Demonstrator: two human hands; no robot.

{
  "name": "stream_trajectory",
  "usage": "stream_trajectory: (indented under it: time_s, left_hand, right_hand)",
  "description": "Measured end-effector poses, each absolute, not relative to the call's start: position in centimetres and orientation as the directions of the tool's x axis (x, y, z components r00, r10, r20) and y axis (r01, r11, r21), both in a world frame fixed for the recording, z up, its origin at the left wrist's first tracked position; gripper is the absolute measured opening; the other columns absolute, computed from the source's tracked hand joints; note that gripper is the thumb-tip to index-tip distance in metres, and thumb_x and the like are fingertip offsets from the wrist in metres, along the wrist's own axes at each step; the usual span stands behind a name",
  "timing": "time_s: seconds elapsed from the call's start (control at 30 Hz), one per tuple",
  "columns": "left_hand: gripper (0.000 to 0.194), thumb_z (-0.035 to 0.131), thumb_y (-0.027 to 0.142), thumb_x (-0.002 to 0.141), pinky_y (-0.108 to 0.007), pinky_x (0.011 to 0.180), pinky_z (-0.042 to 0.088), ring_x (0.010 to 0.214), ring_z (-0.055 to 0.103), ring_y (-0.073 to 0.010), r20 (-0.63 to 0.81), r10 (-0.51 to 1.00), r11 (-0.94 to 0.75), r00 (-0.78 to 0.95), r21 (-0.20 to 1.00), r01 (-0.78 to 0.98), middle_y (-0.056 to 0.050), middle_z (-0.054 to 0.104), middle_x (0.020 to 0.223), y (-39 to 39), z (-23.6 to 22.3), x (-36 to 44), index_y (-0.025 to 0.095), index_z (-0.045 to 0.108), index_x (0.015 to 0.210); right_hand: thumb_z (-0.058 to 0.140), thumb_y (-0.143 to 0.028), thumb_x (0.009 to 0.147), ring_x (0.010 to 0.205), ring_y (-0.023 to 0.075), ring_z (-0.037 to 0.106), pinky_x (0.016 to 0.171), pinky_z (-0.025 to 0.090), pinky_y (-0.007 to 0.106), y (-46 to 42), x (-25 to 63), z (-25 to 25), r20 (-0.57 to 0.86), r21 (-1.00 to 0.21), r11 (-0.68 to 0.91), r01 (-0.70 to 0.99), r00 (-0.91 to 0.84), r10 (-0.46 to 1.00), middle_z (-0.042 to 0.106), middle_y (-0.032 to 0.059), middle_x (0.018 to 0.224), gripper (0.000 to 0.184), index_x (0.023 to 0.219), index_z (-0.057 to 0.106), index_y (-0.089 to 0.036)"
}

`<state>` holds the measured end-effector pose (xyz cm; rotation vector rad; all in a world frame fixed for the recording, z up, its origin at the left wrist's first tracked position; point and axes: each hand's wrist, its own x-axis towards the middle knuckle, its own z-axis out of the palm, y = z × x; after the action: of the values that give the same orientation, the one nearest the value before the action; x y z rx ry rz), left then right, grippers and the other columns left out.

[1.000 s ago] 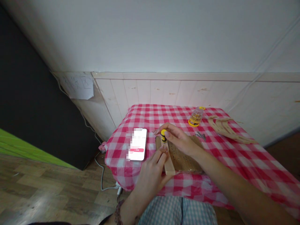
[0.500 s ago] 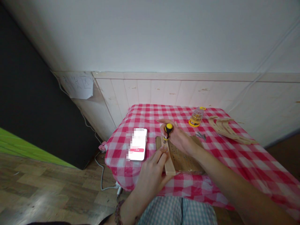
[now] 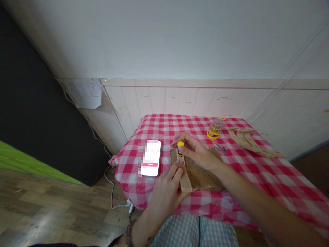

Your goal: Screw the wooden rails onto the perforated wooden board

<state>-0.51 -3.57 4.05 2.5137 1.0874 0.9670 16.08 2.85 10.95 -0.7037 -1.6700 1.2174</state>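
Observation:
In my right hand [image 3: 194, 151] is a screwdriver [image 3: 180, 145] with a yellow and black handle, held near upright over a pale wooden strip [image 3: 186, 183]. Its tip is hidden. My left hand [image 3: 171, 176] grips the strip just below the screwdriver, fingertips on top and thumb along its near end. The strip lies across the left part of a brown board [image 3: 205, 176] dotted with small holes.
A phone [image 3: 151, 159] with a lit screen lies left of the board. On the checked tablecloth [image 3: 167, 127] stand a clear and yellow bit case [image 3: 215, 128], several screws [image 3: 220, 149] and curved wooden pieces [image 3: 246, 141] to the right. A cable [image 3: 112, 192] hangs down at the left.
The screwdriver tilted right half a second ago and now stands more upright again, as my right hand's fingers shifted around its handle. My left hand and the strip have stayed in place.

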Motion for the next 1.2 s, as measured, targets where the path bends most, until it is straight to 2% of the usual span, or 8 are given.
stream_trajectory:
  time_s: [0.13, 0.27, 0.43, 0.57, 0.73, 1.0, 1.07, 1.2]
  left_hand:
    - [0.066, 0.085, 0.029, 0.081, -0.046, 0.098, 0.061, 0.125, 0.064, -0.0324, 0.492, 0.711, -0.701, 0.502, 0.446, 0.556, -0.014, 0.065, 0.131, -3.51, 3.98, -0.47, 0.019, 0.046, 0.133]
    - [0.065, 0.083, 0.029, 0.083, -0.045, 0.099, 0.061, 0.129, 0.062, -0.0323, 0.497, 0.703, -0.709, 0.509, 0.44, 0.551, -0.015, 0.062, 0.137, -3.49, 3.89, -0.44, 0.019, 0.045, 0.135]
    - [0.063, 0.084, 0.028, 0.081, -0.045, 0.098, 0.061, 0.128, 0.062, -0.0327, 0.494, 0.704, -0.708, 0.51, 0.433, 0.558, -0.015, 0.062, 0.137, -3.62, 4.0, -0.42, 0.019, 0.047, 0.132]
    - [0.059, 0.084, 0.03, 0.082, -0.045, 0.095, 0.062, 0.124, 0.065, -0.0329, 0.5, 0.708, -0.703, 0.5, 0.427, 0.569, -0.016, 0.064, 0.133, -3.67, 4.02, -0.34, 0.019, 0.049, 0.128]
    - [0.058, 0.082, 0.032, 0.083, -0.046, 0.093, 0.063, 0.121, 0.067, -0.0331, 0.487, 0.716, -0.695, 0.5, 0.437, 0.571, -0.014, 0.066, 0.129, -3.63, 4.12, -0.3, 0.019, 0.048, 0.128]
    - [0.068, 0.084, 0.028, 0.081, -0.046, 0.098, 0.061, 0.127, 0.063, -0.0333, 0.489, 0.711, -0.701, 0.505, 0.439, 0.562, -0.015, 0.063, 0.134, -3.67, 4.27, -0.39, 0.019, 0.044, 0.135]
    - [0.067, 0.083, 0.03, 0.083, -0.046, 0.097, 0.061, 0.127, 0.063, -0.0333, 0.487, 0.715, -0.697, 0.502, 0.442, 0.564, -0.015, 0.063, 0.134, -3.64, 4.16, -0.35, 0.018, 0.044, 0.136]
    - [0.061, 0.079, 0.033, 0.086, -0.046, 0.095, 0.062, 0.125, 0.064, -0.0336, 0.5, 0.713, -0.699, 0.492, 0.445, 0.56, -0.015, 0.063, 0.135, -3.59, 3.97, -0.27, 0.02, 0.045, 0.134]
  right_hand:
    - [0.074, -0.049, 0.087, 0.09, 0.0163, 0.063, 0.078, 0.049, 0.032, 2.72, 15.72, 11.2, 0.36, -0.933, 0.316, -0.174, -0.406, 0.84, 0.063, -0.0003, 0.096, 0.034, 0.089, 0.049, -0.026]
    - [0.07, -0.051, 0.09, 0.074, 0.0145, 0.06, 0.066, 0.047, 0.028, 2.89, 15.77, 11.08, 0.3, -0.953, 0.247, -0.175, -0.428, 0.853, 0.063, -0.0029, 0.083, 0.036, 0.092, 0.044, -0.027]
    - [0.048, -0.065, 0.097, 0.067, 0.0159, 0.047, 0.065, 0.043, 0.031, 3.18, 15.75, 10.41, 0.369, -0.929, 0.326, -0.173, -0.384, 0.846, 0.049, -0.0028, 0.077, 0.038, 0.108, 0.054, -0.029]
    - [0.034, -0.063, 0.101, 0.077, 0.0183, 0.05, 0.072, 0.045, 0.034, 2.9, 15.71, 10.51, 0.298, -0.954, 0.251, -0.162, -0.441, 0.847, 0.051, 0.002, 0.085, 0.048, 0.113, 0.063, -0.027]
    - [0.053, -0.064, 0.095, 0.092, 0.0201, 0.057, 0.083, 0.046, 0.035, 2.7, 16.03, 11.07, 0.304, -0.948, 0.313, -0.056, -0.449, 0.84, 0.061, 0.0044, 0.095, 0.042, 0.099, 0.066, -0.024]
    - [0.075, -0.058, 0.082, 0.078, 0.0144, 0.053, 0.071, 0.046, 0.029, 3.06, 15.4, 11.18, 0.338, -0.939, 0.338, -0.059, -0.325, 0.883, 0.052, -0.0022, 0.086, 0.038, 0.089, 0.057, -0.025]
    - [0.076, -0.056, 0.081, 0.079, 0.0141, 0.055, 0.071, 0.048, 0.029, 3.11, 15.28, 11.23, 0.331, -0.943, 0.322, -0.081, -0.291, 0.898, 0.052, -0.0022, 0.09, 0.04, 0.088, 0.052, -0.026]
    - [0.066, -0.054, 0.091, 0.077, 0.0144, 0.059, 0.068, 0.049, 0.03, 3.1, 15.2, 11.21, 0.313, -0.95, 0.282, -0.137, -0.354, 0.881, 0.061, 0.0, 0.099, 0.036, 0.092, 0.042, -0.028]
